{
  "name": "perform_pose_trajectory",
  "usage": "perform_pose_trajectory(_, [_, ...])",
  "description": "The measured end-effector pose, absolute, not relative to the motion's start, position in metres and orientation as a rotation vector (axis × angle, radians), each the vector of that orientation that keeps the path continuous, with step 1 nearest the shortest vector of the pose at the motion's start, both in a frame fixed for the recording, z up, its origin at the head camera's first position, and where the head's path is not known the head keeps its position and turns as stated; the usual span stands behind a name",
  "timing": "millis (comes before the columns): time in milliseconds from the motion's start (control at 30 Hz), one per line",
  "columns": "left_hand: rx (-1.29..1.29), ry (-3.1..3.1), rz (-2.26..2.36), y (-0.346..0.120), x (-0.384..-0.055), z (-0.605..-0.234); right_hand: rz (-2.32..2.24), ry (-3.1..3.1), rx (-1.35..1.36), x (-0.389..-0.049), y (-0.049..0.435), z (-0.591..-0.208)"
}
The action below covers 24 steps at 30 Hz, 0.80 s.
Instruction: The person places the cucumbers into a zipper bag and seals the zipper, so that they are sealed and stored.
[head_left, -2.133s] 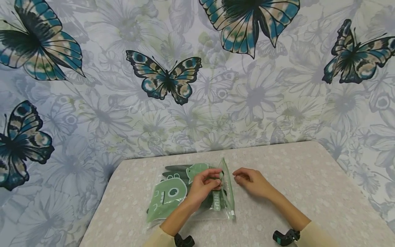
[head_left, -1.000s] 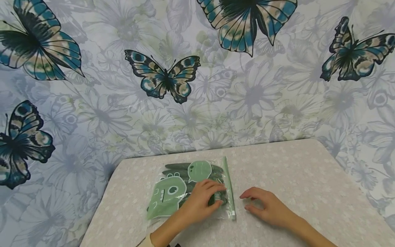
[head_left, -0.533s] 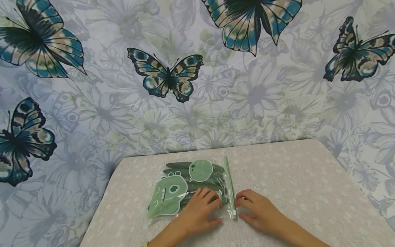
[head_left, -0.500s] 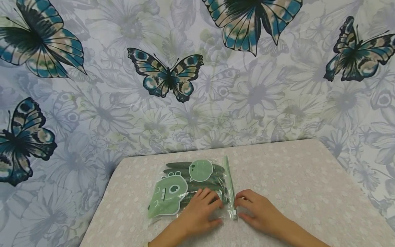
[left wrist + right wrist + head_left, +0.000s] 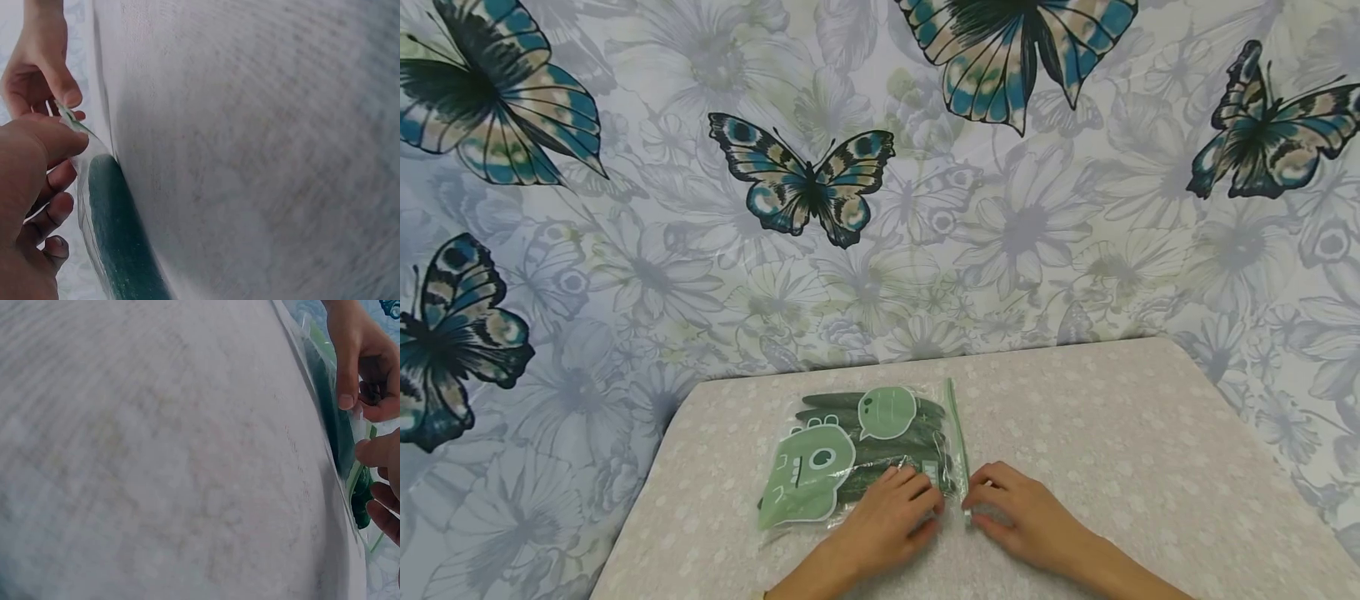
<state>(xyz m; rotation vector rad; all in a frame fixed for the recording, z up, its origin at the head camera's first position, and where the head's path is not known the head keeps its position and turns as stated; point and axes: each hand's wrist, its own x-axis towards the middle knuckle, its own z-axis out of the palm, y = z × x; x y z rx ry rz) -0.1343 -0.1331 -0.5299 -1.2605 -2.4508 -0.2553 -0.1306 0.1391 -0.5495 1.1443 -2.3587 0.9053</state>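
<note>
A clear zip bag (image 5: 816, 471) with green cartoon prints lies flat on the table, several dark green cucumbers (image 5: 880, 450) inside. Its green zip strip (image 5: 957, 433) runs along the right side. With thumb and index finger, my left hand (image 5: 891, 517) pinches the clear plastic near the front right corner. My right hand (image 5: 1026, 517) pinches the front end of the zip strip from the other side, its fingers covering the slider. In the left wrist view, a cucumber (image 5: 122, 231) shows through the plastic beside my left hand (image 5: 31, 169), with my right hand (image 5: 47, 69) opposite.
The table (image 5: 1112, 433) wears a pale flower-patterned cloth and has rounded far corners. Behind it hangs a backdrop (image 5: 1022, 275) printed with flowers and large butterflies.
My left hand has drawn back from the bag's upper right part to its front corner. My right hand has come in from the right to the zip end. The bag has flattened down.
</note>
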Motion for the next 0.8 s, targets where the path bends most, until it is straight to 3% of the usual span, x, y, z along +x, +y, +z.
perform_pose_trajectory(800, [-1.216,-2.364,-0.314,-0.12,-0.137,-0.53,1.104,-2.333,1.142,-0.138,0.135,-0.546])
